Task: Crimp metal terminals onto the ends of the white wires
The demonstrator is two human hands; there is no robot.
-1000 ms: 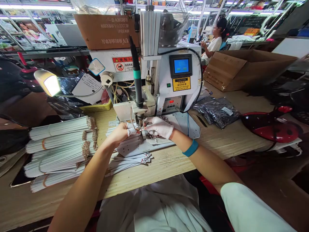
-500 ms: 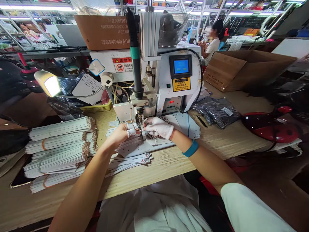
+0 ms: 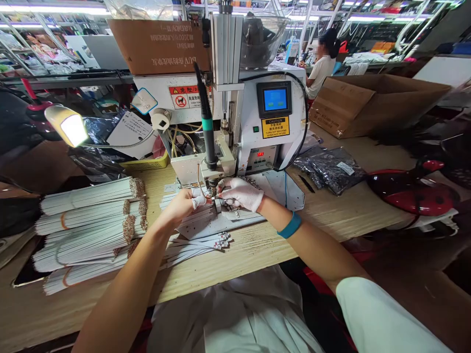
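Bright, even light fills the room from the ceiling tubes (image 3: 55,9), and the desk lamp (image 3: 68,126) glows white, its face blown out by glare. Shadows stay soft and faint around the right hand (image 3: 240,194), which looks fairly sharp. The wide lens bends the shelves (image 3: 37,54) and stretches the sleeve (image 3: 382,314), while the far right edge smears into blur.

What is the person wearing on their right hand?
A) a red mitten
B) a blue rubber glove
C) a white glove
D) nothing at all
C. A white glove covers the person's right hand, and a teal wristband sits on the wrist just behind it.
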